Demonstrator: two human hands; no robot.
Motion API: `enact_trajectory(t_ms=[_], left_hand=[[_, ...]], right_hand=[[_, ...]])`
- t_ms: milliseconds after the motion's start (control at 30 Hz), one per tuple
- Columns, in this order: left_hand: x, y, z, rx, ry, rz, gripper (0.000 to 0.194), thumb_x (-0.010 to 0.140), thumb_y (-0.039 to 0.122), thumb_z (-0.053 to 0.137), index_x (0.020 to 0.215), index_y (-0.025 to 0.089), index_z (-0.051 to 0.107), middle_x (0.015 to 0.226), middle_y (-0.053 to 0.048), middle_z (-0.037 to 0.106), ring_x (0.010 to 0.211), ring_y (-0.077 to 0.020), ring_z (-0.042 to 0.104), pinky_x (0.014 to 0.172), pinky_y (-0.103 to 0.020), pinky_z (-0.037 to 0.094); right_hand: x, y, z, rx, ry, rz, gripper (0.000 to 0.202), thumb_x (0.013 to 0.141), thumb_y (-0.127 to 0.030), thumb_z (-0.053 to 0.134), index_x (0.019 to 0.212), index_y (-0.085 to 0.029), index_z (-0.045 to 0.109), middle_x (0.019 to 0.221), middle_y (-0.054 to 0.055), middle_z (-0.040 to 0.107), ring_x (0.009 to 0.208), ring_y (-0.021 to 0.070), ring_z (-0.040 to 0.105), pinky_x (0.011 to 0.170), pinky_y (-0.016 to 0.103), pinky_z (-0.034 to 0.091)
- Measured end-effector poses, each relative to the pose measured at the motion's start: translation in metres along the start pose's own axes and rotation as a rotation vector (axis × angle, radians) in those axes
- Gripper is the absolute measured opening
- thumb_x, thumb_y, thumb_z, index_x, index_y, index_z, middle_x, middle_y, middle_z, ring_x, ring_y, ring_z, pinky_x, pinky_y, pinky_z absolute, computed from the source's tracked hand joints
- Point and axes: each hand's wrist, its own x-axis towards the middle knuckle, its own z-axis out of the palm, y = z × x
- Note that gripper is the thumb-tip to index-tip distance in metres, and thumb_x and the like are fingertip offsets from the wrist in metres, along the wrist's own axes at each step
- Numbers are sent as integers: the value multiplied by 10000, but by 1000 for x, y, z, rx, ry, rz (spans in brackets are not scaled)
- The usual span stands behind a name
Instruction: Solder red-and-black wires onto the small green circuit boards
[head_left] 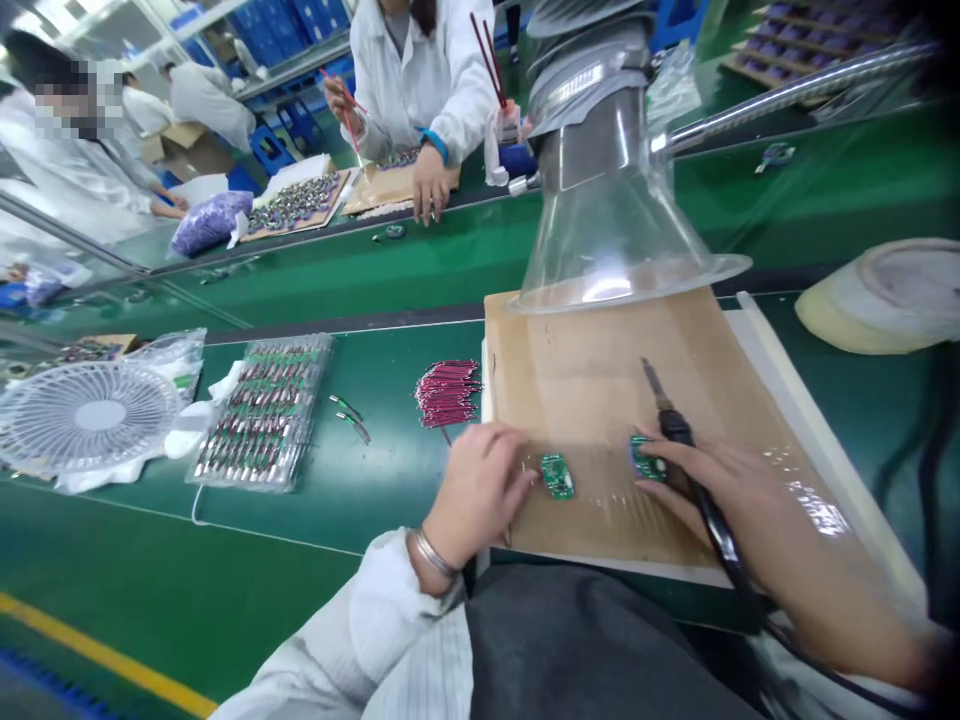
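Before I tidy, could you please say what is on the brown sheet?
The brown sheet bears a green circuit board; the right hand has another board and a soldering iron. What that and the left hand cover is hidden.

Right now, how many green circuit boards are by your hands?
2. One small green circuit board lies on the brown sheet by the left hand; another board is in the right hand. Hands might hide more.
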Motion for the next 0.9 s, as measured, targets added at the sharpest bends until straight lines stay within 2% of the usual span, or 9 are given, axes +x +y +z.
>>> enact_trajectory(t_ms=[67,200,267,367,500,567,633,767,900], left_hand=[[-3,-24,-19,83,42,-90,116,925,181,510,989,197,605,1026,-83,642,983,-223,561,885,-405,493],[-3,-70,-48,170,-61,-78,123,893,135,548,930,207,641,977,-63,641,941,-216,554,866,-393,483],[-1,-83,-52,203,-129,-48,89,878,175,591,913,214,663,988,-66,627,941,-224,530,863,-395,472],[4,-88,-48,235,-196,-19,113,903,221,560,864,204,665,997,-83,607,935,-238,496,859,-408,448],[7,-74,-43,270,-189,-11,121,927,216,522,862,185,619,954,-91,621,926,-248,498,855,-416,430],[5,-57,-40,156,-116,-30,101,923,182,525,848,185,593,884,-65,628,888,-224,518,837,-385,442],[1,-36,-35,-57,-49,-54,73,914,158,542,876,192,594,861,-36,636,867,-193,545,815,-346,460],[-7,4,-19,-344,-48,-65,71,920,162,554,885,197,606,852,-19,650,850,-157,576,779,-299,471],[-11,21,-7,-409,-40,-49,78,925,169,546,857,187,582,821,-20,632,806,-147,562,734,-286,459]], right_hand=[[-2,-1,-7,-97,18,11,316,913,-447,577,1164,-261,628,1126,81,708,971,341,678,783,496,541],[1,-16,-10,-137,95,-56,290,911,-394,599,1158,-242,603,1109,82,714,940,300,680,821,464,537],[4,-23,-6,-105,85,-105,262,902,-352,623,1134,-233,603,1117,69,713,946,271,676,831,432,539],[8,-33,3,-23,40,-165,276,878,-293,667,1135,-227,594,1181,55,692,1039,248,651,889,402,532],[13,-49,14,-8,-89,-195,243,879,-237,662,1113,-227,595,1169,59,696,1092,246,623,932,407,524],[16,-57,17,28,-138,-175,237,880,-210,656,1108,-225,591,1174,66,692,1091,243,619,953,419,515],[19,-65,18,98,-126,-141,223,881,-187,649,1090,-230,588,1169,55,694,1070,226,626,953,403,514],[24,-78,17,220,-44,13,143,877,-180,642,1007,-231,615,975,12,729,842,155,675,790,277,544],[29,-90,17,283,-35,130,91,839,-195,673,913,-214,623,815,-19,703,648,111,650,644,220,531]])
